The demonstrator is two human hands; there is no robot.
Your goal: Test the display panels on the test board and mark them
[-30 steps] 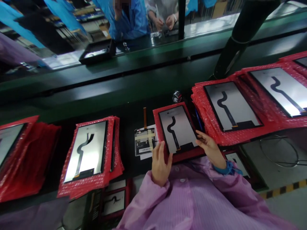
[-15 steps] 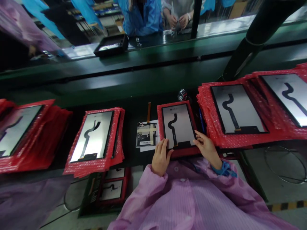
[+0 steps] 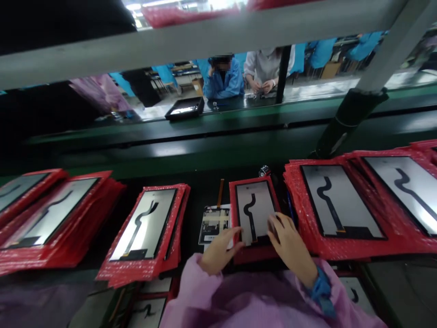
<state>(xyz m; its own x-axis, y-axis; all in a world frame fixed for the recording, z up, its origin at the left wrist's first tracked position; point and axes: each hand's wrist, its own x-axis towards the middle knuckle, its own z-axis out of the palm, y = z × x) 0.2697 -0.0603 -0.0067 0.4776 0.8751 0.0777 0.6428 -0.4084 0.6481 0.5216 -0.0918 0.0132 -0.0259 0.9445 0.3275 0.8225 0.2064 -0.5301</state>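
Observation:
A flat screen panel (image 3: 261, 207) with a curved black ribbon cable lies on a red bubble-wrap sheet (image 3: 247, 257) in front of me. My left hand (image 3: 221, 249) is at the panel's lower left corner, thumb and fingers apart. Over the panel's right part is my right hand (image 3: 292, 243), its fingers spread and slightly blurred; whether they touch the surface I cannot tell. Left of the panel sits a small circuit assembly (image 3: 214, 224) with tape and an orange flex strip (image 3: 221, 193).
Stacks of panels on red wrap stand at the right (image 3: 341, 196) and left (image 3: 146, 223). A round metallic object (image 3: 264, 171) sits behind the middle panel. A green post (image 3: 341, 123) rises at the back right. People sit across the green bench (image 3: 246, 150).
The view has tilted up, showing a pale overhead beam. My right hand has moved from the panel's right edge inward over it. My left hand's fingers have shifted to the left edge and opened.

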